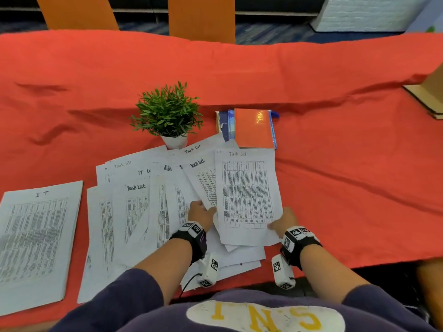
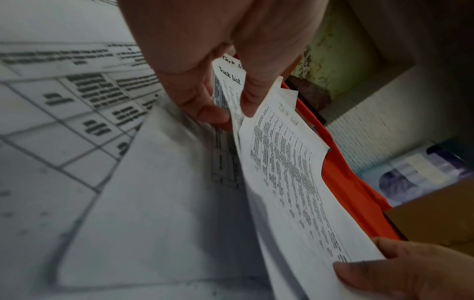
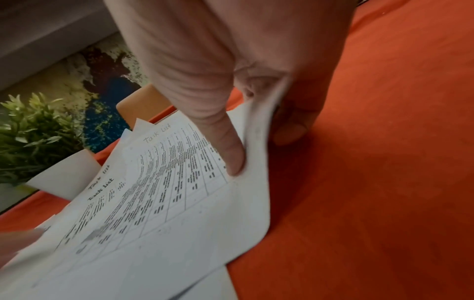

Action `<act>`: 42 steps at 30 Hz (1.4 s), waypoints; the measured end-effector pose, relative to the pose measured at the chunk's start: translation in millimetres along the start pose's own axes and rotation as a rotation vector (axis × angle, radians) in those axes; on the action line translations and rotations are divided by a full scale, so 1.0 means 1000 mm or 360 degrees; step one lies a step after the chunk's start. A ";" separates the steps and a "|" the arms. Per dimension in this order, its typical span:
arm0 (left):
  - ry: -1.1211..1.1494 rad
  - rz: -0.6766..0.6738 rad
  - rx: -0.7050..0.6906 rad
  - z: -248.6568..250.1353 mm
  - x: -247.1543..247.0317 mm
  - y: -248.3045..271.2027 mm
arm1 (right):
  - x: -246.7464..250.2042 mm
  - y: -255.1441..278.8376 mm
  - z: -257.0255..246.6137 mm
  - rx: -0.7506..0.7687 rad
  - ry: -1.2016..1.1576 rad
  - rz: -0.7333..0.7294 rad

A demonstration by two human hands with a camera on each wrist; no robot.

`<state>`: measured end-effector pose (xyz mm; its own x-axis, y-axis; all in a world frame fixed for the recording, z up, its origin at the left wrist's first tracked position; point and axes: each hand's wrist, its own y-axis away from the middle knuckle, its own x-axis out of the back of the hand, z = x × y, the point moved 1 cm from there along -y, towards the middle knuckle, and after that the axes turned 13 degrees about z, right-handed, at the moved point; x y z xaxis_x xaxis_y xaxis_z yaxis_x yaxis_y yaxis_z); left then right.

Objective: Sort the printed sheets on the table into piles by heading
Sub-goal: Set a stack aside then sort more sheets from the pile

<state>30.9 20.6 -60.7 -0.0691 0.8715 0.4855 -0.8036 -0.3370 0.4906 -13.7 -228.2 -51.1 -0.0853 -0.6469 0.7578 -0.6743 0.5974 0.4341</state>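
A sheet headed "Task List" (image 1: 247, 192) (image 2: 295, 182) (image 3: 166, 192) lies on top at the right end of a fan of overlapping printed sheets (image 1: 134, 212). My right hand (image 1: 275, 224) (image 3: 261, 150) pinches its lower right corner, thumb on top, and the corner curls up off the cloth. My left hand (image 1: 203, 209) (image 2: 229, 113) pinches at that sheet's left edge, with a bold-headed "Task list" sheet (image 1: 203, 178) (image 2: 231, 81) showing between thumb and finger. A separate pile headed "IT" (image 1: 36, 236) lies at the far left.
A red cloth (image 1: 335, 116) covers the table. A small potted plant (image 1: 167, 113) (image 3: 33, 138) and a stack of notebooks (image 1: 251, 128) stand just behind the sheets. A cardboard box (image 1: 429, 92) sits at the right edge. Two orange chairs (image 1: 201, 17) stand beyond.
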 end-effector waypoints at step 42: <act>0.0592 -0.0210 -0.0003 0.025 0.063 0.057 | 0.030 0.036 -0.024 0.0438 -0.0683 -0.0364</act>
<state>-4.4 47.8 16.2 -0.1742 0.9770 0.1229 -0.8211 -0.2130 0.5295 -23.1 -215.2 -1.0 -0.1661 -0.9149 0.3680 -0.8726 0.3102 0.3774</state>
